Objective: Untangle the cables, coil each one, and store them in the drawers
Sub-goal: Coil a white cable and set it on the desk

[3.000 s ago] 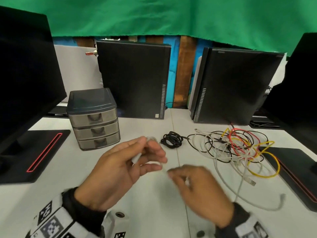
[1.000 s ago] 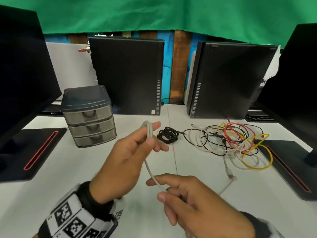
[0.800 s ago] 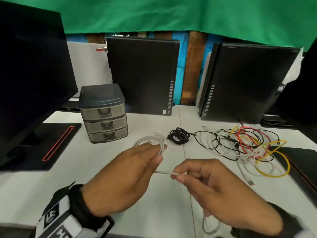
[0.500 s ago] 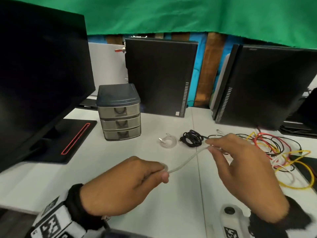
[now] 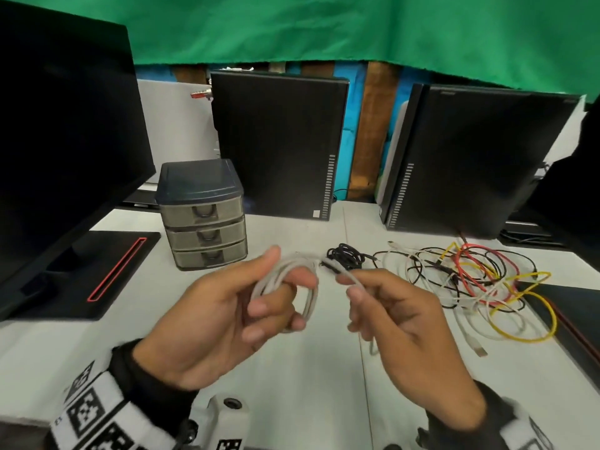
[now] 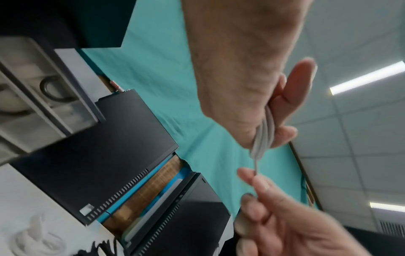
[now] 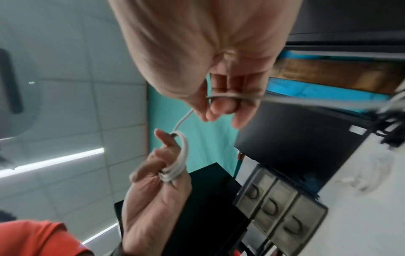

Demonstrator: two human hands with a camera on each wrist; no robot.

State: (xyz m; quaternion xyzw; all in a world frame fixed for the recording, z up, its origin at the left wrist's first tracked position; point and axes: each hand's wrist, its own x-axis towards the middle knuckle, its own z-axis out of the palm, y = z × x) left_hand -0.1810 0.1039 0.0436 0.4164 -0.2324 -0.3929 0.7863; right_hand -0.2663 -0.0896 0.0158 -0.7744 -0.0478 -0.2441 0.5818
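Note:
My left hand holds a white cable wound in several loops around its fingers, with the thumb on top of the coil. My right hand pinches the free run of the same cable just right of the coil, and a short length hangs below it. Both hands are raised above the white table. A tangle of white, black, red and yellow cables lies to the right. A coiled black cable lies behind my hands. The grey three-drawer unit stands at the left, all drawers shut.
A large monitor with a black base fills the left side. Two black computer towers stand at the back. Another black base sits at the right edge. A small white coil lies on the table.
Half a second ago the white cable was stretched between my hands. Now my right hand has come in close to the left, and the cable sits in loops around my left fingers.

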